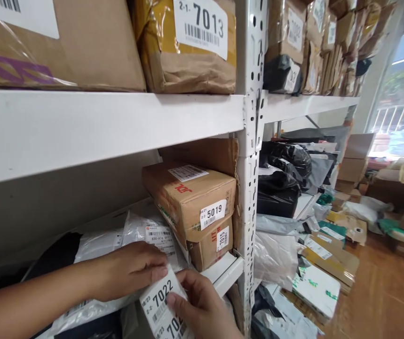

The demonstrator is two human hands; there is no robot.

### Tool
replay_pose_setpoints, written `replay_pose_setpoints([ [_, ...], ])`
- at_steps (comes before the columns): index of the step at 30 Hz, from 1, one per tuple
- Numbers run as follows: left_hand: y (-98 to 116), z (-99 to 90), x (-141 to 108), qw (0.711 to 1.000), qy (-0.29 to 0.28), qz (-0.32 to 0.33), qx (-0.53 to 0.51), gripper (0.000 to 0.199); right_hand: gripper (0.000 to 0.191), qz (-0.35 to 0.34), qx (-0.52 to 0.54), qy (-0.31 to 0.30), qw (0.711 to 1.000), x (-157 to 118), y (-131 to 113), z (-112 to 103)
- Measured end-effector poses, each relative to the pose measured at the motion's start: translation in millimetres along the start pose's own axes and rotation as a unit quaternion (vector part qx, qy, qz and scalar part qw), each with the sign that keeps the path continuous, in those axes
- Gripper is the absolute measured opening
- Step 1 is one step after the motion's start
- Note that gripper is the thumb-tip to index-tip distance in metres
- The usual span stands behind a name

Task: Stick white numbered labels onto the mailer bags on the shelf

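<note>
A strip of white printed labels (159, 308) is held low in front of the lower shelf; 7022 is readable on the upper label, and part of another shows below. My right hand (205, 301) pinches the strip from the right, thumb lying on its face. From the left, my left hand (131, 270) has thumb and fingers closed at the strip's top corner. Just behind my left hand lies a clear plastic-wrapped parcel (161, 238) with a printed label. To the right of it, a cardboard box marked 5019 (191, 193) rests on a box marked 7015 (205, 252).
A white shelf beam (110, 127) runs above my hands, with a box labelled 7013 (187, 61) over it. The perforated upright post (247, 197) stands to the right. Beyond it, black bags (279, 174) fill another shelf, and parcels (318, 287) lie on the floor.
</note>
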State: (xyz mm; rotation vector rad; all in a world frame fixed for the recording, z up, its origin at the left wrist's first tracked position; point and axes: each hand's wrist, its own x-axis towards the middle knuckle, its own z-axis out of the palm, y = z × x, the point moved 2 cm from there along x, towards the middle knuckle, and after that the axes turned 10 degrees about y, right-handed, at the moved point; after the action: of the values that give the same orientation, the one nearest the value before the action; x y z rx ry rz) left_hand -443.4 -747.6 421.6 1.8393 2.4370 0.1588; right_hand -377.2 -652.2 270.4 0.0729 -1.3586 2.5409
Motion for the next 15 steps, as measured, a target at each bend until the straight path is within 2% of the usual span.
replay_pose_setpoints([
  [3, -1, 1.2, 0, 0.994, 0.012, -0.103, 0.022, 0.028, 0.062, -0.01, -0.074, 0.077, 0.994, 1, 1, 4],
  [5, -3, 4.8, -2, 0.991, 0.023, -0.127, 0.045, 0.019, 0.056, -0.038, -0.139, 0.096, 0.985, 0, -4, 6],
  [8, -4, 11.7, -4, 0.991, 0.046, -0.099, 0.078, 0.019, 0.041, -0.088, -0.229, 0.129, 0.961, -2, -10, 10],
  [11, -3, 17.6, -5, 0.986, 0.069, -0.055, 0.145, 0.025, 0.034, -0.133, -0.289, 0.176, 0.932, -3, -12, 14],
  [15, 0, 24.6, -3, 0.968, 0.043, -0.025, 0.245, 0.031, 0.034, -0.133, -0.337, 0.194, 0.912, -3, -12, 17],
])
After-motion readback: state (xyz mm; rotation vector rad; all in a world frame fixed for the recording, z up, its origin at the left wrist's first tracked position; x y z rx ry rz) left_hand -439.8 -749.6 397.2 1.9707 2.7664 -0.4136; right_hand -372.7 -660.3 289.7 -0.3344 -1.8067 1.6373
